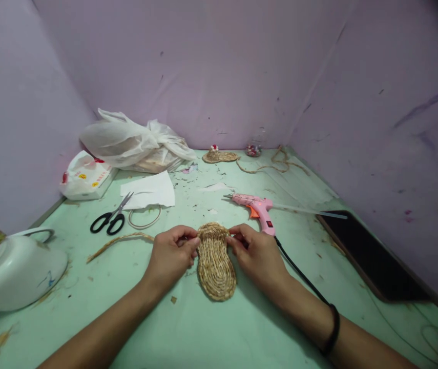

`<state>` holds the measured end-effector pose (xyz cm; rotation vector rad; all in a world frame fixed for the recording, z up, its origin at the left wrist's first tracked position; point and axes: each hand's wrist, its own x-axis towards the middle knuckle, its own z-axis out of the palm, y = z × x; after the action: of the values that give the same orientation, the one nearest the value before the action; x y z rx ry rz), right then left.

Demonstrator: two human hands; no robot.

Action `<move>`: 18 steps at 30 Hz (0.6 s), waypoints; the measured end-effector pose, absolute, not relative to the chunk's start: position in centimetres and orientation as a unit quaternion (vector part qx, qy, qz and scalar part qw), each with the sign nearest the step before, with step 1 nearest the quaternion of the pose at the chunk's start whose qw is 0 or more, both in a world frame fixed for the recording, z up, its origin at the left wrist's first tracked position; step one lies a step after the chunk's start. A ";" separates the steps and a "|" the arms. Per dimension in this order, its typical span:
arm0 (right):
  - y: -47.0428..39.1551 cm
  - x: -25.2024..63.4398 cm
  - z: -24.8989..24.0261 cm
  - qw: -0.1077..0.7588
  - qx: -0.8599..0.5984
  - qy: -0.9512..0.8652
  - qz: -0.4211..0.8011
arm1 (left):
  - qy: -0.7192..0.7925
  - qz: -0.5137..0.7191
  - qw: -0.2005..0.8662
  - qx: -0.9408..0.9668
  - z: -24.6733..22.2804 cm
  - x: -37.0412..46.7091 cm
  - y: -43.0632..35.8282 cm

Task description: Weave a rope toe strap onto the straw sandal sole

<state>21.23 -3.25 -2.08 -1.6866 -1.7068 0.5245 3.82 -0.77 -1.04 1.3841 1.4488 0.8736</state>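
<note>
A small slipper-shaped piece of coiled straw rope [217,274] is held at the middle of the table, its wider rounded end toward me. My left hand [171,252] pinches the left edge near the far end between thumb and fingers. On the opposite edge, my right hand [257,254] has its thumb and fingertips closed on the same piece. A loose tail of straw rope [121,240] runs out leftward from behind my left hand. Just beyond my right hand lies a pink glue gun [252,204] with a clear glue stick in its back.
Black-handled scissors [111,221], a ring of cord [144,226] and white paper [161,189] lie left. Behind are a white plastic bag [126,138], a finished straw slipper [224,157] and a bead jar [253,150]. A white pot [22,271] stands left, a dark flat slab [372,256] right.
</note>
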 end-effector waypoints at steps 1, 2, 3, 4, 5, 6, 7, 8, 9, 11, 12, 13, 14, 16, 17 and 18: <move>-3.3 21.2 -2.1 0.331 -0.650 -0.657 0.190 | 0.587 0.356 0.434 0.583 -1.0 3.7 -0.8; -3.3 21.2 -2.1 0.324 -0.657 -0.657 0.178 | 0.581 0.356 0.403 0.611 -1.0 3.6 -0.7; -3.3 21.3 -2.0 0.316 -0.665 -0.656 0.166 | 0.572 0.354 0.370 0.641 -0.9 3.5 -0.7; -3.4 21.3 -2.0 0.310 -0.670 -0.657 0.155 | 0.561 0.345 0.342 0.670 -0.8 3.3 -0.7; -3.3 21.3 -2.0 0.306 -0.672 -0.658 0.148 | 0.551 0.333 0.322 0.694 -0.7 3.1 -0.6; -3.3 21.3 -1.9 0.307 -0.671 -0.660 0.143 | 0.543 0.318 0.310 0.713 -0.5 2.9 -0.6; -3.3 21.3 -1.9 0.313 -0.667 -0.662 0.141 | 0.537 0.304 0.302 0.726 -0.4 2.7 -0.5; -3.2 21.3 -2.0 0.320 -0.661 -0.663 0.146 | 0.533 0.296 0.293 0.736 -0.2 2.4 -0.5; -3.2 21.3 -2.0 0.327 -0.657 -0.661 0.157 | 0.530 0.292 0.283 0.744 -0.1 2.3 -0.5; -3.1 21.3 -2.1 0.339 -0.652 -0.650 0.192 | 0.529 0.288 0.263 0.754 0.1 2.0 -0.6; -3.1 21.3 -2.1 0.341 -0.651 -0.645 0.210 | 0.530 0.281 0.255 0.758 0.1 2.0 -0.6; -3.1 21.3 -2.1 0.341 -0.651 -0.640 0.224 | 0.533 0.272 0.250 0.761 0.1 2.1 -0.6; -3.1 21.3 -2.1 0.340 -0.651 -0.637 0.234 | 0.535 0.264 0.250 0.763 0.0 2.2 -0.6; -3.1 21.2 -2.2 0.338 -0.651 -0.638 0.235 | 0.540 0.258 0.260 0.758 -0.2 2.4 -0.6; -3.1 21.2 -2.2 0.338 -0.649 -0.643 0.226 | 0.543 0.262 0.268 0.751 -0.3 2.5 -0.6; -3.1 21.2 -2.3 0.341 -0.646 -0.647 0.217 | 0.547 0.270 0.277 0.743 -0.4 2.7 -0.5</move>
<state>21.25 -3.07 -2.26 -1.6822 -1.6848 0.5637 2.67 -0.51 -0.45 1.9941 1.4682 0.7259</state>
